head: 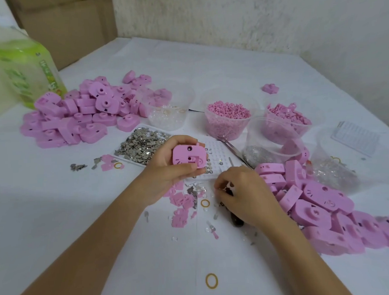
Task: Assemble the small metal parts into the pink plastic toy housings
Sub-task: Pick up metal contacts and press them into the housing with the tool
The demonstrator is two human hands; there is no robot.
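White cloth-covered table [229, 60] carries everything. Far L: big heap of pink plastic toy housings [77, 113], w/ a green translucent plastic bottle [29, 68] just behind it. R side: second heap of pink housings [324, 203], running to the frame's R edge. Btwn the heaps, at the back: clear plastic tub of clear bits [166, 117], tub of pink pellets [228, 120], tub of flat pink pieces [287, 123]. In front of those, a white flat tray of small silvery metal parts [141, 143]; just R of it a white grid tray [214, 159] w/ a few metal parts in its cells.

Hands: L hand [165, 172] grips a single pink housing [189, 158], lifted above the grid tray, holed face toward the camera. R hand [244, 194] is low on the table, fingers curled down by a loose scatter of pink and metal bits [185, 200]; can't tell if it's pinching anything. Metal tweezers [231, 145] lie by the pellet tub. Yellow rubber band [211, 280] lies nearest the camera, well apart.
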